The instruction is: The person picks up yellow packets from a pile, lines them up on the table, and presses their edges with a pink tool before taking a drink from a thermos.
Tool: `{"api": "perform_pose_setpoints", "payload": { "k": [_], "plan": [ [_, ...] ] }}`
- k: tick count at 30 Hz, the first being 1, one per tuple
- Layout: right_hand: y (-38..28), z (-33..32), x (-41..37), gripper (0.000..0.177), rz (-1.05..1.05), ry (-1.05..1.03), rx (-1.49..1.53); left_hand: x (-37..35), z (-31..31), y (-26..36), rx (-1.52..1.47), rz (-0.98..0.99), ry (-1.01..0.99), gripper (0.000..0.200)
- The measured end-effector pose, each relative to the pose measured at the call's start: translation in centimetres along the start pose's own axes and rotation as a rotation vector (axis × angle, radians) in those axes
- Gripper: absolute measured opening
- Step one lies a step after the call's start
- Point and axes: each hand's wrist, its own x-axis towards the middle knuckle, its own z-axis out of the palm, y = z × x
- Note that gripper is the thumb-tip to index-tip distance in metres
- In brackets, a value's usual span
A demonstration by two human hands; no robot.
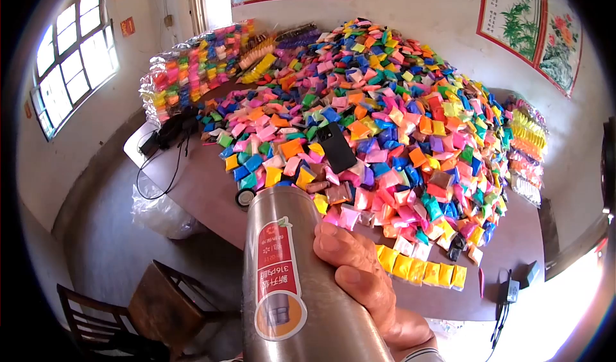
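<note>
Close to the camera is a stainless steel thermos (333, 285), with a red and white label printed upside down from here. Its rounded far end points toward the table, and its near end runs out of the bottom of the view. My right hand (366, 278) is closed round its right side; the thumb and the other side of the grip are partly hidden. My left hand does not show. Beyond the thermos, a heap of small colourful packets (398, 131) covers much of the brown table (212, 192). A black phone (337, 148) rests on the packets.
A joined strip of yellow packets (420, 270) lies near the front edge. Black cables (173, 131) hang at the left, and an adapter (509, 291) with a cord sits at the right corner. A wooden chair (96, 317) and plastic bag (160, 208) stand left.
</note>
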Motion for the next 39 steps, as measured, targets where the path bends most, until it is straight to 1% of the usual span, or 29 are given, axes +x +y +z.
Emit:
{"api": "perform_pose_setpoints", "payload": {
  "k": [4,6,10,12,16,18,19,21,25,27,28,30,34,36,37,39],
  "plan": [
    [0.2,-0.6,0.7,0.039,-0.042,-0.016,-0.002,0.0,0.1,-0.1,0.004,-0.005,0.0,0.021],
    [0.2,-1.0,1.1,0.038,-0.054,-0.071,-0.026,0.0,0.0,-0.2,0.003,-0.01,-0.001,0.021],
    [0.7,-0.5,1.0,0.038,-0.09,0.013,0.005,0.1,0.1,-0.2,0.006,-0.014,-0.005,0.02],
    [0.6,-1.1,1.5,0.038,-0.098,-0.049,0.002,0.0,0.1,-0.2,0.005,-0.015,-0.006,0.02],
    [0.2,-1.6,1.9,0.039,-0.096,-0.065,-0.008,-0.1,0.0,-0.2,0.005,-0.016,-0.009,0.02],
    [-0.2,-1.8,2.2,0.04,-0.041,-0.093,0.0,-0.1,-0.1,-0.3,0.004,-0.009,-0.007,0.02],
    [-0.2,-1.6,2.2,0.04,-0.042,-0.093,-0.001,0.2,0.1,-0.3,0.003,-0.011,-0.013,0.02],
    [-0.1,-1.1,2.2,0.04,-0.079,-0.007,-0.016,-0.2,0.0,-0.4,0.007,-0.012,-0.009,0.02],
    [0.1,-1.5,2.6,0.039,-0.081,-0.016,0.02,0.0,-0.1,-0.5,0.012,-0.014,-0.011,0.019],
    [0.1,-1.9,2.8,0.039,-0.04,-0.083,0.048,0.3,-0.1,-0.6,0.016,-0.013,-0.006,0.019],
    [0.3,-1.8,2.9,0.039,-0.043,-0.083,0.048,0.3,-0.1,-0.6,0.016,-0.014,-0.006,0.019],
    [0.8,-1.4,3.0,0.04,-0.16,-0.042,-0.024,0.3,0.2,-0.6,0.016,-0.017,-0.009,0.019],
    [0.2,-1.5,3.3,0.04,-0.131,-0.06,-0.026,0.4,0.2,-0.7,0.017,-0.021,-0.009,0.019],
    [0.0,-1.4,3.2,0.04,-0.081,-0.061,0.004,0.3,0.3,-0.7,0.015,-0.022,-0.011,0.019],
    [0.2,-1.3,3.2,0.04,-0.082,-0.06,0.005,0.3,0.3,-0.7,0.014,-0.022,-0.01,0.019],
    [0.6,-1.0,3.3,0.039,-0.151,-0.028,0.046,0.2,0.2,-0.6,0.013,-0.024,-0.008,0.019]
  ]
}}
